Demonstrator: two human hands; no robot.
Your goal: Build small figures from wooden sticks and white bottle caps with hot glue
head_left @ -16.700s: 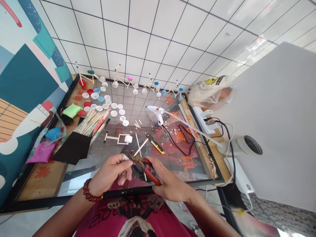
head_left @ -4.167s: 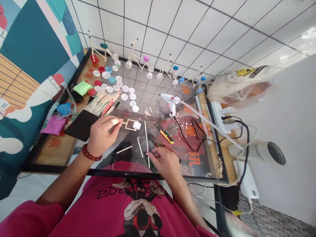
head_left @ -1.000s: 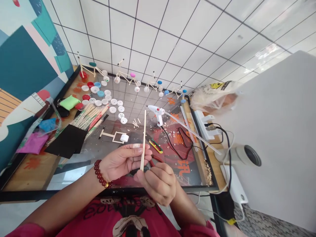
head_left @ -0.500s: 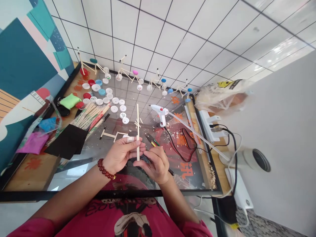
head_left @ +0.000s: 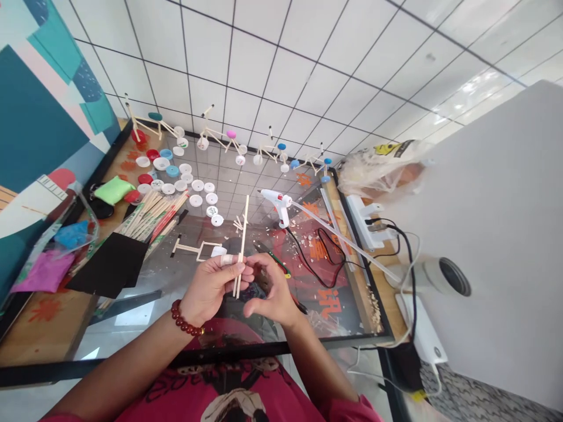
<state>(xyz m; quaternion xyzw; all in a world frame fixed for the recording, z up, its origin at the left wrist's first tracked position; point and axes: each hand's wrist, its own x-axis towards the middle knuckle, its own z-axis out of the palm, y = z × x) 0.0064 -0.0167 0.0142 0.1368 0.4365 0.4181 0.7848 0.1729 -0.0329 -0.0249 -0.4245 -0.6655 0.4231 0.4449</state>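
Note:
My left hand [head_left: 211, 287] pinches a long pale wooden chopstick [head_left: 244, 225] between thumb and fingers. A shorter stick piece lies alongside it in the same grip, both pointing away from me. Just to the right, my right hand [head_left: 277, 296] has its thumb and fingers spread apart, close to the lower part of the sticks; its fingertips may touch my left fingers. Beyond the left hand lies a small glued stick frame [head_left: 189, 248] beside a white cap [head_left: 219, 251]. A white hot glue gun [head_left: 280, 206] with a long clear glue stick lies ahead on the right.
Several bottle caps [head_left: 168, 189] and a bundle of chopsticks [head_left: 158, 212] lie on the left near black sheets [head_left: 112, 264]. Small stick bicycles [head_left: 220, 138] line the back edge. A green cutter [head_left: 280, 264], stick scraps, a black cord and a power strip [head_left: 365, 220] are rightward.
My right hand has let go of the sticks' lower end and spread its fingers. The sticks now tilt slightly in my left hand. The whole view has shifted a little.

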